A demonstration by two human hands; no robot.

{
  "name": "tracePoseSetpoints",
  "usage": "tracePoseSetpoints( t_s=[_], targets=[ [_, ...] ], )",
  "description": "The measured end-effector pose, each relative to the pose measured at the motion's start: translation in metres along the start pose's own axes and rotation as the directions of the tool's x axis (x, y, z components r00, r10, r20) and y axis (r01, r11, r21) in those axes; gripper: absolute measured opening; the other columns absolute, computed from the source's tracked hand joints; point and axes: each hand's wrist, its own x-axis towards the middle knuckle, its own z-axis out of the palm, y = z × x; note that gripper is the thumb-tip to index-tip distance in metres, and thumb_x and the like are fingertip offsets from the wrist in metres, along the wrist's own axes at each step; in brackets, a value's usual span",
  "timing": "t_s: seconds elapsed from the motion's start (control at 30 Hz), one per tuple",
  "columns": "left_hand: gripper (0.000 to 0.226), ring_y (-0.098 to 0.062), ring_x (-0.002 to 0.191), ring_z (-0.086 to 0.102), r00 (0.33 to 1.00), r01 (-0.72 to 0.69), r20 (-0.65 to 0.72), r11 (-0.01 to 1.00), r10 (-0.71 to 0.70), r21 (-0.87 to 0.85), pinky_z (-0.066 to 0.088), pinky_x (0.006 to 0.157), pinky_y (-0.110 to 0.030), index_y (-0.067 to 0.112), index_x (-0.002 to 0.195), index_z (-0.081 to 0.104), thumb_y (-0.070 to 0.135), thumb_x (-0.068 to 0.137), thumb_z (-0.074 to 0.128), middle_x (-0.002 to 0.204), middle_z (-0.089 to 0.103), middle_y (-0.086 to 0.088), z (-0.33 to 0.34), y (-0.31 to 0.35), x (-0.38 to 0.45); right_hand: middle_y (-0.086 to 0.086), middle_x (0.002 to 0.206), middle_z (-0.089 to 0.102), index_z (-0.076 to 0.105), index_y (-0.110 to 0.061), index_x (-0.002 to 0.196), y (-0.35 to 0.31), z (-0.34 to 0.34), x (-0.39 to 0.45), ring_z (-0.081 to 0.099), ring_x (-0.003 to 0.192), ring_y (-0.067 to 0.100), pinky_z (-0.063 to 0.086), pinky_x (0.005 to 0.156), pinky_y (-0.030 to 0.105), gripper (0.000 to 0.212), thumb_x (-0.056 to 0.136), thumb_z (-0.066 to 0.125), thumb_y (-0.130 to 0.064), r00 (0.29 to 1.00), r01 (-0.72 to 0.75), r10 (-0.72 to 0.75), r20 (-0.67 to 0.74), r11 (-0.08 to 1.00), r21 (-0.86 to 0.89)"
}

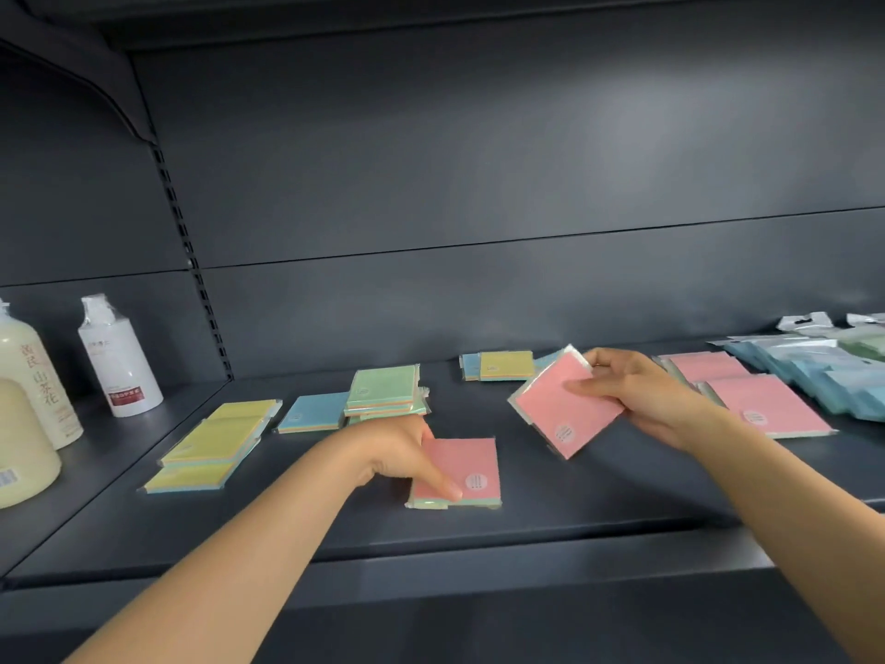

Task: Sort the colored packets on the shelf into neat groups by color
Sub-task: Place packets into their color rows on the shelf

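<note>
My left hand (400, 455) grips a pink packet (471, 464) that lies flat near the front of the dark shelf (335, 524). My right hand (641, 395) holds a second pink packet (558, 404) tilted, lifted above the shelf. Right of it lie two more pink packets (761, 402). At the left is a stack of yellow packets (210, 445). A blue packet (313, 412) and a stack of green packets (385, 390) sit behind my left hand. Farther back lies a yellow packet (505, 364) beside a blue one (470, 364).
Two cream bottles (28, 400) and a white bottle (117, 359) stand at the left end. Blue pouches (823, 371) and clear-wrapped green ones (867, 345) are piled at the far right. The shelf's front lip (431, 567) runs below my arms.
</note>
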Motion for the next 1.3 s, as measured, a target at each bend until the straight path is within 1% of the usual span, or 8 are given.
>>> tracePoseSetpoints(
  t_s=[0.13,0.27,0.4,0.5,0.77,0.97,1.17,1.3],
  targets=[
    [0.066,-0.022,0.104,0.059,0.998,-0.062,-0.038,0.932,0.052,-0.358,0.046,0.093,-0.033,0.017,0.122,0.047,0.001,0.068,0.079,0.110,0.061,-0.009,0.012,0.002,-0.013,0.012,0.087,0.071,0.057,-0.003,0.086,-0.007,-0.028,-0.046,0.065,0.080,0.023,0.050,0.074,0.031,0.018,0.077,0.069,0.007,0.993,0.026,-0.049,-0.109,0.979,-0.202],
    [0.066,-0.024,0.088,0.062,0.959,-0.226,-0.283,0.550,-0.021,-0.804,0.051,0.079,-0.033,0.009,0.129,0.046,-0.022,0.073,0.062,0.107,0.060,-0.019,0.037,0.009,-0.032,0.006,0.081,0.072,0.057,-0.007,0.080,-0.014,-0.053,-0.096,0.067,0.074,0.023,0.053,0.071,0.037,0.021,0.075,0.072,0.006,0.949,0.067,-0.144,-0.281,0.962,-0.266],
    [0.039,-0.013,0.067,0.066,0.896,-0.373,-0.430,0.339,-0.111,-0.864,0.050,0.073,-0.029,-0.006,0.117,0.058,-0.017,0.079,0.058,0.088,0.070,-0.009,0.055,0.034,-0.064,0.006,0.081,0.070,0.056,-0.010,0.077,-0.013,-0.077,-0.148,0.066,0.071,0.018,0.052,0.065,0.028,0.022,0.076,0.071,0.006,0.906,0.080,-0.142,-0.400,0.983,-0.167],
    [0.037,-0.017,0.079,0.062,0.875,-0.426,-0.466,0.250,-0.129,-0.870,0.049,0.073,-0.029,-0.003,0.119,0.057,-0.012,0.083,0.057,0.088,0.065,-0.004,0.068,0.055,-0.089,0.008,0.087,0.071,0.061,-0.008,0.084,-0.007,-0.096,-0.179,0.068,0.075,0.021,0.055,0.070,0.029,0.015,0.078,0.071,0.002,0.887,0.056,-0.098,-0.450,0.993,-0.105],
    [0.034,-0.020,0.094,0.061,0.894,-0.416,-0.441,0.216,-0.081,-0.883,0.050,0.073,-0.032,0.005,0.123,0.055,-0.004,0.091,0.052,0.110,0.064,-0.010,0.099,0.112,-0.104,0.006,0.094,0.071,0.064,-0.009,0.092,-0.011,-0.146,-0.220,0.068,0.087,0.018,0.054,0.072,0.024,0.009,0.085,0.066,-0.004,0.872,0.020,-0.027,-0.489,1.000,-0.020],
    [0.045,-0.028,0.097,0.061,0.946,-0.292,-0.316,0.234,-0.072,-0.927,0.049,0.078,-0.036,-0.006,0.129,0.050,-0.018,0.086,0.043,0.120,0.060,-0.020,0.105,0.152,-0.063,0.010,0.096,0.071,0.063,-0.011,0.089,-0.010,-0.201,-0.196,0.068,0.090,0.026,0.056,0.083,0.043,0.010,0.085,0.066,-0.003,0.882,-0.014,-0.007,-0.471,0.999,-0.042],
    [0.028,-0.020,0.087,0.062,0.938,-0.299,-0.320,0.160,-0.130,-0.941,0.048,0.070,-0.031,-0.003,0.111,0.059,-0.013,0.087,0.048,0.101,0.064,-0.012,0.119,0.198,-0.010,0.022,0.101,0.068,0.061,-0.009,0.078,0.005,-0.226,-0.126,0.065,0.097,0.039,0.048,0.094,0.053,0.015,0.080,0.067,0.005,0.938,-0.093,0.072,-0.339,0.995,-0.045],
    [0.017,-0.021,0.086,0.063,0.920,-0.318,-0.341,0.140,-0.191,-0.938,0.049,0.068,-0.035,0.006,0.100,0.061,-0.004,0.087,0.055,0.099,0.066,-0.010,0.130,0.218,0.012,0.005,0.074,0.063,0.056,-0.013,0.074,0.018,-0.226,-0.079,0.059,0.070,0.021,0.051,0.067,0.036,0.019,0.075,0.072,-0.002,0.979,-0.088,0.032,-0.199,0.956,-0.280]
  ],
)
